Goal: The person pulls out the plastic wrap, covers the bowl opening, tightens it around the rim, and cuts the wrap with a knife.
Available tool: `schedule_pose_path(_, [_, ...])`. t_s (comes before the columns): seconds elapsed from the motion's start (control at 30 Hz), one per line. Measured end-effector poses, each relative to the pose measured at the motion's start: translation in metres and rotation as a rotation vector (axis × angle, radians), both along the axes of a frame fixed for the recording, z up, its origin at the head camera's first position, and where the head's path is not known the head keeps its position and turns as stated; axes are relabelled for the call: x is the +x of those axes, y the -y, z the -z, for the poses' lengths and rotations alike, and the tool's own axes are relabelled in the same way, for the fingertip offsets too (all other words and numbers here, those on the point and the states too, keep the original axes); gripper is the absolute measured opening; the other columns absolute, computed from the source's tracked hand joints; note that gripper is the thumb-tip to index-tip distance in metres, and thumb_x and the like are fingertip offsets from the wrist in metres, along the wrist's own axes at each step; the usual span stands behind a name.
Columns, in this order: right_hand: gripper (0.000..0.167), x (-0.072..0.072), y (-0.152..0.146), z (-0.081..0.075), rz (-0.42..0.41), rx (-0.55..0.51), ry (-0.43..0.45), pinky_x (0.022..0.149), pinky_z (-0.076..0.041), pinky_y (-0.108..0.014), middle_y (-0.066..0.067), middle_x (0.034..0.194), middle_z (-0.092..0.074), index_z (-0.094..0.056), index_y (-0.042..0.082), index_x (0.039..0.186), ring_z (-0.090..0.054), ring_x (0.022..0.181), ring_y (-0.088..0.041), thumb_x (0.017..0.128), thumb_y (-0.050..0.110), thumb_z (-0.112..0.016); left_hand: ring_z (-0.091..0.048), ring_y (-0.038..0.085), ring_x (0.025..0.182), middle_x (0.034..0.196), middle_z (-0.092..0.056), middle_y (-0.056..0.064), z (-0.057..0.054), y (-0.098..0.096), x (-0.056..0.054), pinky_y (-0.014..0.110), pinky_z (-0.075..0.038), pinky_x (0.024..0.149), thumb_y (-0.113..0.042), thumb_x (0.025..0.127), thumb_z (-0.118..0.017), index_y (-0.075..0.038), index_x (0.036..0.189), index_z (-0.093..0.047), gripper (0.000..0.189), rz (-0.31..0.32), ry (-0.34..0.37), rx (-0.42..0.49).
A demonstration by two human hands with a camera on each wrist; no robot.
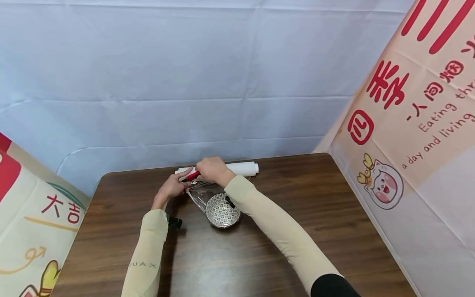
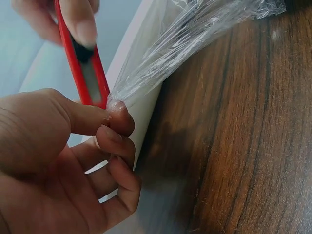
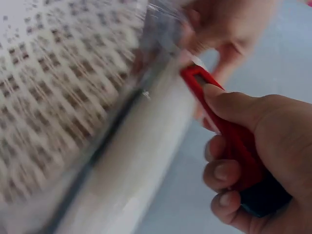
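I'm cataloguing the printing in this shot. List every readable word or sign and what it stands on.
"四季": right cloth
"人间烟": right cloth; next character cut off
"Eating thr": right cloth, cut off
"a day and living": right cloth
"大吉": left cloth
"UAX": left sleeve; faint, anything before it unclear
Large red strokes, right cloth: cut off by the frame
None readable: red cutter, white roll, patterned bowl

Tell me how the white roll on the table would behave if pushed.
The white roll would probably turn easily, since it is a cylinder lying on its side. The clear film over it might wrinkle or drag along, as it looks thin and creased.
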State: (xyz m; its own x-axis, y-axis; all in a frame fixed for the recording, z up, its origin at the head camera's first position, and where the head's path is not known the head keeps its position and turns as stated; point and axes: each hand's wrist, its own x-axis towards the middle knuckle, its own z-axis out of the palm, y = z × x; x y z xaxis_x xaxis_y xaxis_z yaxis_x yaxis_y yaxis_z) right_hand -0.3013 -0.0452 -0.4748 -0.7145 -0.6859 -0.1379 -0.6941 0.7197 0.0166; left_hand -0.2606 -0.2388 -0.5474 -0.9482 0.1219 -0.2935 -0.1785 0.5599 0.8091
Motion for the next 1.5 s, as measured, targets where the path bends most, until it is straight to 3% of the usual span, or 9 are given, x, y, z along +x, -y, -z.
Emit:
schedule_pose_path(0.13, [0.023,-0.001,0.005,0.005,-0.016,0.020,0.002,0.080,-0.063,-0.041,0.001,0.105,-0.078,-0.076,0.022,0.110,-0.074,0.092,-0.019,0.103,0.042,-0.068,-0.050,0.012,0.054,0.073,-0.071,0.017,-0.002,0.000,0.000,0.028,-0.041,0.056,-0.004,0.105,-0.057,-0.029,0.163,-0.040,0.065,-0.005,-0.001,0.004])
schedule_pose_path(0.33, [0.018,-0.008,-0.005,-0.004,0.011,0.000,0.006,0.075,-0.061,-0.039,0.003,0.095,-0.076,-0.078,0.021,0.099,-0.068,0.082,-0.016,0.098,0.039,-0.075,-0.051,0.013,0.054,0.075,-0.072,0.019,-0.003,0.000,0.000,0.028,-0.042,0.056,-0.003,0.106,-0.056,-0.027,0.165,-0.035,0.067,0.005,0.014,-0.006])
schedule_pose_path(0.6, [0.019,-0.011,-0.010,0.002,-0.027,-0.031,0.072,0.077,-0.060,-0.039,0.001,0.101,-0.076,-0.077,0.019,0.104,-0.068,0.086,-0.017,0.102,0.037,-0.070,-0.049,0.012,0.052,0.076,-0.072,0.023,-0.002,0.001,0.000,0.028,-0.042,0.055,-0.004,0.105,-0.057,-0.027,0.164,-0.036,0.067,0.009,0.000,0.004])
schedule_pose_path(0.9, [0.022,-0.018,-0.037,-0.012,-0.050,-0.018,0.090,0.064,-0.048,-0.030,0.002,0.089,-0.073,-0.077,0.019,0.096,-0.054,0.069,-0.012,0.101,0.040,-0.071,-0.053,0.012,0.056,0.070,-0.068,0.014,0.004,0.001,-0.002,0.026,-0.044,0.054,-0.003,0.105,-0.058,-0.024,0.165,-0.036,0.067,0.015,-0.015,0.043])
schedule_pose_path(1.07, [0.024,-0.016,-0.041,-0.014,-0.068,-0.040,0.082,0.067,-0.051,-0.034,0.001,0.089,-0.074,-0.076,0.019,0.098,-0.058,0.071,-0.014,0.103,0.041,-0.068,-0.064,0.015,0.071,0.080,-0.071,0.012,0.004,0.002,-0.001,0.033,-0.055,0.067,-0.002,0.107,-0.050,-0.022,0.167,-0.031,0.067,0.035,0.012,0.098])
schedule_pose_path(1.33, [0.024,-0.014,-0.037,-0.012,-0.061,-0.066,0.075,0.066,-0.050,-0.033,0.003,0.084,-0.071,-0.075,0.020,0.097,-0.056,0.069,-0.014,0.104,0.041,-0.067,-0.070,0.020,0.091,0.116,-0.073,0.024,0.004,-0.002,-0.004,0.042,-0.060,0.085,-0.002,0.107,-0.046,-0.021,0.169,-0.023,0.069,0.076,0.018,0.111])
schedule_pose_path(1.4, [0.024,-0.015,-0.036,-0.013,-0.069,-0.081,0.079,0.065,-0.048,-0.032,0.003,0.083,-0.071,-0.075,0.019,0.098,-0.055,0.067,-0.013,0.104,0.041,-0.067,-0.073,0.018,0.092,0.117,-0.074,0.026,0.006,-0.002,-0.005,0.041,-0.062,0.088,-0.001,0.107,-0.046,-0.019,0.170,-0.021,0.070,0.069,0.015,0.147])
schedule_pose_path(1.5, [0.023,-0.018,-0.037,-0.016,-0.070,-0.107,0.089,0.064,-0.046,-0.031,0.002,0.083,-0.070,-0.077,0.018,0.101,-0.055,0.068,-0.013,0.103,0.039,-0.067,-0.076,0.016,0.089,0.105,-0.077,0.023,0.012,-0.003,-0.007,0.036,-0.064,0.086,0.001,0.107,-0.049,-0.018,0.170,-0.021,0.071,0.033,0.023,0.248])
